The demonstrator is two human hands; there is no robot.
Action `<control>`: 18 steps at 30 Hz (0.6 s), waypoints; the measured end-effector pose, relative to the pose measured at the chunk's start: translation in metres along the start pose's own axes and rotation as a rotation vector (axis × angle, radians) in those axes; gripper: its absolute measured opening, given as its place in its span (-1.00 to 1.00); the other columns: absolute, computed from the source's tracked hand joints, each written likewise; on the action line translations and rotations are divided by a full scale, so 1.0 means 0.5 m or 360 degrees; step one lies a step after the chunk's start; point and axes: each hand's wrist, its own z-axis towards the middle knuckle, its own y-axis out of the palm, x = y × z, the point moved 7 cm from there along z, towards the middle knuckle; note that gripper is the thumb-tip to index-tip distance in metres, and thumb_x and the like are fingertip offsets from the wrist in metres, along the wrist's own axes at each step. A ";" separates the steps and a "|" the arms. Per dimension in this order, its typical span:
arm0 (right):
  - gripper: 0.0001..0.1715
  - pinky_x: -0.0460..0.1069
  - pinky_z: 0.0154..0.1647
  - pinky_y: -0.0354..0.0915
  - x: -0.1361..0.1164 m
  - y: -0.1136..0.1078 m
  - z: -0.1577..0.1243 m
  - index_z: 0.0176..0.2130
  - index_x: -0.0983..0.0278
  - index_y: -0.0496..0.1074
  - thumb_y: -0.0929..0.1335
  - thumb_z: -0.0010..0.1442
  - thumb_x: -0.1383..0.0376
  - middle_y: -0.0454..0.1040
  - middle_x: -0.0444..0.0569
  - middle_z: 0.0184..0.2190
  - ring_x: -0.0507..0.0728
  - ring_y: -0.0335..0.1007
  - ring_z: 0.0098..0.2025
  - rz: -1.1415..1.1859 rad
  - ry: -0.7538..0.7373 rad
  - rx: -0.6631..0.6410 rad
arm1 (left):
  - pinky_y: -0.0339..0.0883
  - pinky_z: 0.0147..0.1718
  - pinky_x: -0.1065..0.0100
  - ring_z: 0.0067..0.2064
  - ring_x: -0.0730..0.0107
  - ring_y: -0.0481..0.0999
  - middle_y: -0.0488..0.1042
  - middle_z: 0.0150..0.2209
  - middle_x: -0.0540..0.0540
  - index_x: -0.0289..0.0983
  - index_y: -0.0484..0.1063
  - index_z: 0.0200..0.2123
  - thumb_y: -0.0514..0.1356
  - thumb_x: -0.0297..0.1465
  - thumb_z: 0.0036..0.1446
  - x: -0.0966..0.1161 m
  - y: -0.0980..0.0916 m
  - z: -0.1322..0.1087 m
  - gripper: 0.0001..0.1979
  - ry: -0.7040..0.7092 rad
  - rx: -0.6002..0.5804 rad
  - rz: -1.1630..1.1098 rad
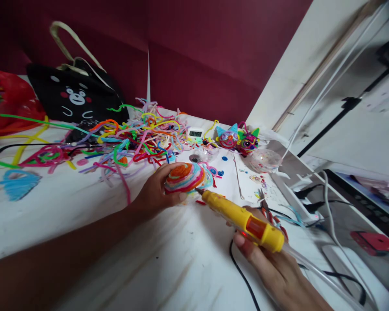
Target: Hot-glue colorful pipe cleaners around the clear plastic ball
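My left hand (155, 192) is closed around a ball (186, 176) wrapped in coiled pipe cleaners, with orange in the middle and pink, white and blue rings about it. In my right hand (262, 255) is a yellow glue gun (243, 218), a clear glue stick (314, 270) running out of its back end. The dark nozzle points at the ball's lower right side; whether it touches, I cannot tell. Small blue and red pieces (215, 172) lie just behind the ball.
A heap of pipe cleaners (149, 134) spreads at the back left, before a black bag (74, 93). Two finished-looking animal heads (228, 137) stand near a small digital clock (195, 133). Scissors (266, 203), a clear plastic bowl (266, 161) and cables lie at the right.
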 end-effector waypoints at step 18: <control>-0.72 0.02 -0.44 0.25 0.073 -0.008 -0.014 -0.25 0.11 0.45 0.28 0.36 0.02 0.35 -0.13 -0.50 0.11 0.30 -0.48 0.0021 0.0190 0.0144 | 0.47 0.05 -0.01 0.05 -0.15 0.56 0.52 -0.02 -0.15 -0.15 0.49 0.02 0.46 -0.20 -0.24 0.009 0.010 -0.003 -0.34 -0.0016 -0.0069 -0.0213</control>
